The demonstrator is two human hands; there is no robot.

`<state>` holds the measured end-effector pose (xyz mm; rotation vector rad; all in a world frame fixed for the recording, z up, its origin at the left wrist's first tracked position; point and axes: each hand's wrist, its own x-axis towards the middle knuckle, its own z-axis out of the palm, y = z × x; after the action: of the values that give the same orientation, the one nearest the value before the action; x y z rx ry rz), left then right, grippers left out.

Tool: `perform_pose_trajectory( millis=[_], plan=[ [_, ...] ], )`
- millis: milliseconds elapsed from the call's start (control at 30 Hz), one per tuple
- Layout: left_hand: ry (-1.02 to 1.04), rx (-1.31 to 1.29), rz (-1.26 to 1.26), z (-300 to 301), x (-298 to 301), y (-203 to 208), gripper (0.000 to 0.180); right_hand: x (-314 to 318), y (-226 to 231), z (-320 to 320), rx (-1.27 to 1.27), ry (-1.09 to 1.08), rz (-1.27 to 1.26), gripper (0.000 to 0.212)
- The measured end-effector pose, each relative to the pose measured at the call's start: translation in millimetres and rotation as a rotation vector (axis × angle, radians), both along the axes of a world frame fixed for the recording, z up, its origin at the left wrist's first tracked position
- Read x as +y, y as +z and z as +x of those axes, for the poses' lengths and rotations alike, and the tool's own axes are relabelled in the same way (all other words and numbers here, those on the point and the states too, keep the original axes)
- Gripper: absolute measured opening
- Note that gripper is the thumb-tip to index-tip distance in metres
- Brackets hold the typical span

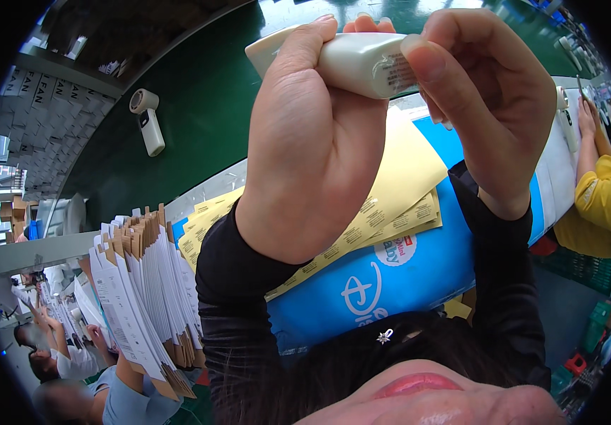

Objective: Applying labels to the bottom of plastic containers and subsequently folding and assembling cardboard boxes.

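Observation:
My left hand (312,134) is wrapped round a smooth off-white handheld fan (351,62), its body lying tilted in front of me. Fingers hide part of it, and its round head does not show. Small dark print on a shiny, creased clear sticker (392,71) covers the end facing me. Over that end, my right hand (489,99) pinches at the sticker's edge with thumb and forefinger; the thumb hides exactly what it grips. Below both hands, yellow sheets of printed labels (408,159) lie on a blue and white plastic package (320,319).
Another white handheld fan (151,133) lies on the green tabletop (199,106) at left. A stack of folded white cartons (143,297) stands at the lower left. Co-workers sit at both sides, one in a yellow top (596,205) at right. Several pale devices (571,53) lie far right.

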<state>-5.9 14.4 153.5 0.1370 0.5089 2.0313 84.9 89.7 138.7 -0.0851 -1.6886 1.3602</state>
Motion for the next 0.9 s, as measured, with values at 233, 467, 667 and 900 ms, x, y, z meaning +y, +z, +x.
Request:
perform_pose_trajectory(
  millis=[233,467,667,900],
  plan=[
    [-0.048,-0.019,0.062,-11,-10,-19,0.025,-3,-1,5,-0.119,-0.044,-0.092,0.018],
    [0.25,1.372,-0.451,3,-20,-14,0.024,11,-2,6,0.034,-0.189,0.381,0.017],
    [0.205,1.439,-0.514,-6,-16,-18,0.031,15,-2,9,-0.028,-0.172,0.301,0.019],
    [-0.093,0.422,-0.136,-79,25,-42,0.029,32,-19,-9,-0.034,-0.205,0.323,0.01]
  ],
)
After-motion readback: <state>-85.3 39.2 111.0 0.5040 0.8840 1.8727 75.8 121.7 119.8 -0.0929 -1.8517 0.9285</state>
